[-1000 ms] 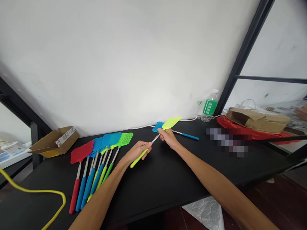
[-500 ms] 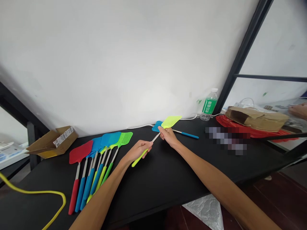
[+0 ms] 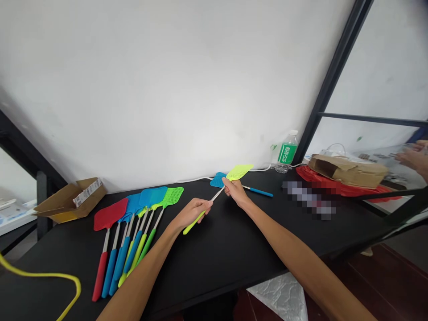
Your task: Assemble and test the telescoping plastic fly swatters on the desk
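I hold a yellow-green fly swatter (image 3: 239,171) above the black table (image 3: 234,249). My left hand (image 3: 192,212) is closed round its yellow-green handle. My right hand (image 3: 235,191) pinches the metal shaft just below the mesh head. A blue fly swatter (image 3: 219,180) lies on the table right behind my right hand, its blue handle pointing right. To the left lies a row of several fly swatters (image 3: 133,232), red, blue and green, side by side with handles toward me.
A green-labelled water bottle (image 3: 285,153) stands by the wall. An open cardboard box (image 3: 68,205) sits at the far left, a yellow cable (image 3: 50,278) curls at the near left. Brown paper packaging (image 3: 347,169) lies on red cloth at right, where another person's hand (image 3: 414,156) shows.
Both hands keep their grip on the yellow-green swatter and barely move. The view has shifted slightly, and the other person's hand at the right edge shows more.
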{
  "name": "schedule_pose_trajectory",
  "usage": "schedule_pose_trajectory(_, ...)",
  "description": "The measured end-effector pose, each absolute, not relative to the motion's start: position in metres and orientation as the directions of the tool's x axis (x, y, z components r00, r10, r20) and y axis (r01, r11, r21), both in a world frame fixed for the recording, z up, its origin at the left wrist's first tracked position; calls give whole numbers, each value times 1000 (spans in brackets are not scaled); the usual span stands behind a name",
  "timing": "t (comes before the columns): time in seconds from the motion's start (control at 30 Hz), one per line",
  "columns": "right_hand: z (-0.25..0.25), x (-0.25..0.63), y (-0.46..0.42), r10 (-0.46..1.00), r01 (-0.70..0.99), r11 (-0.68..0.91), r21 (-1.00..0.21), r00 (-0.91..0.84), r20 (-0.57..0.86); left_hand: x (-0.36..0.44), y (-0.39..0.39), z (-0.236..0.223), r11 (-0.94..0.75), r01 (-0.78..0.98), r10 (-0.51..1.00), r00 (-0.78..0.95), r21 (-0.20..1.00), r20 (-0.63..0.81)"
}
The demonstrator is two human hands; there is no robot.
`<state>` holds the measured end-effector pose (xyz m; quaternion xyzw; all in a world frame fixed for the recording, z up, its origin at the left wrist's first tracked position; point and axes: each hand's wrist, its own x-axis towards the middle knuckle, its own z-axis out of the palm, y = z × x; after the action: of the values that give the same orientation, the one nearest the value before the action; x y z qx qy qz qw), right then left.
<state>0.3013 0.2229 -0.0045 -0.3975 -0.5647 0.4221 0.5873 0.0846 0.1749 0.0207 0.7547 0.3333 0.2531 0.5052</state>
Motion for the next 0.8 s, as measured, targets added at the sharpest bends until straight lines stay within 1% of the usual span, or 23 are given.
schedule_pose_trajectory(0.23,0,307,226,947,-69,319,-945,58,315,86,174,24,-265,254,762,647,930,40)
schedule_pose_trajectory(0.43,0,315,230,933,-80,355,-931,85,348,87,173,26,-267,245,750,660,932,42)
schedule_pose_trajectory(0.63,1,322,232,932,-73,356,-932,107,347,85,174,24,-275,246,745,666,930,44)
schedule_pose_trajectory(0.8,3,329,234,923,-78,365,-928,157,351,85,174,24,-299,257,739,671,919,53)
